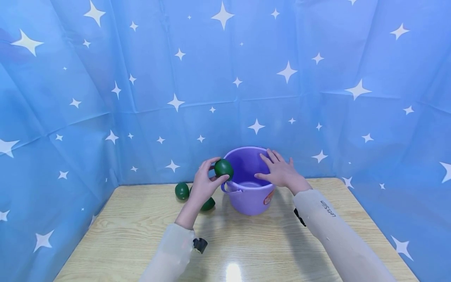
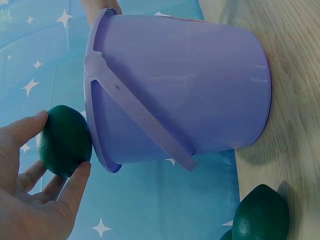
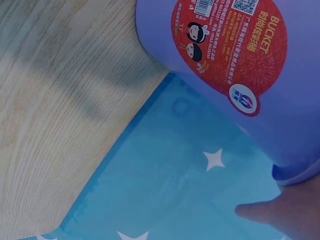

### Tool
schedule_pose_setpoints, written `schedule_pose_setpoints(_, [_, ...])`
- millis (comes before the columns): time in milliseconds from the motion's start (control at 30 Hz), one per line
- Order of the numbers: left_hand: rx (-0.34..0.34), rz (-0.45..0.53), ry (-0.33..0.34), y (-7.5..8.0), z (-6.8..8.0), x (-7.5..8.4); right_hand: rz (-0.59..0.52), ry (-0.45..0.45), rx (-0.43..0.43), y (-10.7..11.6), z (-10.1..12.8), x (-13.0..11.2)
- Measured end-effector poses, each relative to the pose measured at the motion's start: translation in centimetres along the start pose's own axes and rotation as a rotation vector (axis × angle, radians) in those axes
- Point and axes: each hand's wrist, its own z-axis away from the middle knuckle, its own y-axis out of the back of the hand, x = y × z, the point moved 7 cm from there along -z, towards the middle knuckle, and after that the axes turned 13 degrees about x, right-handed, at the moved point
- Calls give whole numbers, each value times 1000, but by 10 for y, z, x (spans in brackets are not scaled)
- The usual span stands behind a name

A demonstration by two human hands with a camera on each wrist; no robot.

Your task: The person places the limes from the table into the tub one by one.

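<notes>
My left hand (image 1: pixel 203 184) pinches a dark green lime (image 1: pixel 224 168) between thumb and fingers, at the left rim of a purple bucket (image 1: pixel 248 203). In the left wrist view, the held lime (image 2: pixel 65 141) is right beside the rim, level with the bucket's mouth. The bucket stands upright, its handle (image 2: pixel 142 110) hanging down on the left side. My right hand (image 1: pixel 282 172) is at the right rim, its fingers straight and spread over the opening. Part of that hand (image 3: pixel 295 212) shows by the rim in the right wrist view.
On the wooden table (image 1: pixel 123 231), left of the bucket, lie a lime (image 1: pixel 182 191) and another lime (image 1: pixel 208 204), partly covered by my left hand. A red label (image 3: pixel 235 45) is on the bucket's side. A blue starry curtain (image 1: pixel 208 78) hangs behind and at both sides.
</notes>
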Motion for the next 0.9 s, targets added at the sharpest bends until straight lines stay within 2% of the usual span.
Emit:
schedule_pose_setpoints(267, [-21, 58, -3, 0, 0, 3, -5, -3, -6, 1, 1, -1])
schedule_pose_setpoints(533, [-19, 47, 13, 2, 0, 2, 3, -4, -6, 2, 0, -1])
schedule_pose_setpoints(900, [-6, 54, -9, 8, 2, -4, -7, -5, -3, 3, 1, -2])
